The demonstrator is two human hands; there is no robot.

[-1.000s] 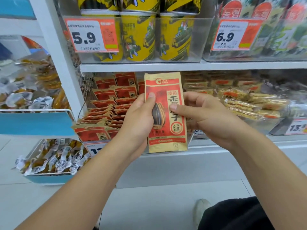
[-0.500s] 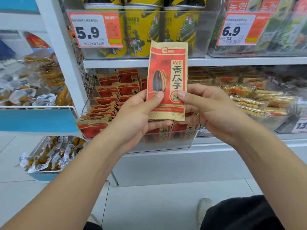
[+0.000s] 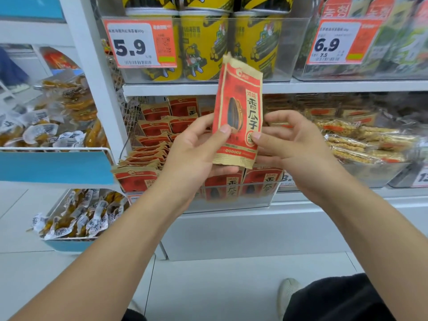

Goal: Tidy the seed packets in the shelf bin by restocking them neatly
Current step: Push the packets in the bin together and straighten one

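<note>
- Our left hand [image 3: 196, 147] and right hand [image 3: 289, 142] pinch one seed packet [image 3: 238, 112] upright between thumbs and fingers [image 3: 224, 129], above the shelf bin [image 3: 236, 200].
- Next (we judge): lower it behind the front row.

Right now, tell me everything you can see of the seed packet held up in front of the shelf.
The packet is a flat, narrow pouch of tan, paper-like material with a red printed front, a dark striped sunflower seed picture, black characters down its right side and a round seal below them. It looks sealed, with its top edge slightly crumpled. It stands upright, leaning a little left, in front of the clear bin of matching packets. The left hand grips its lower left with the thumb on the front; the right hand pinches its lower right edge.
</note>
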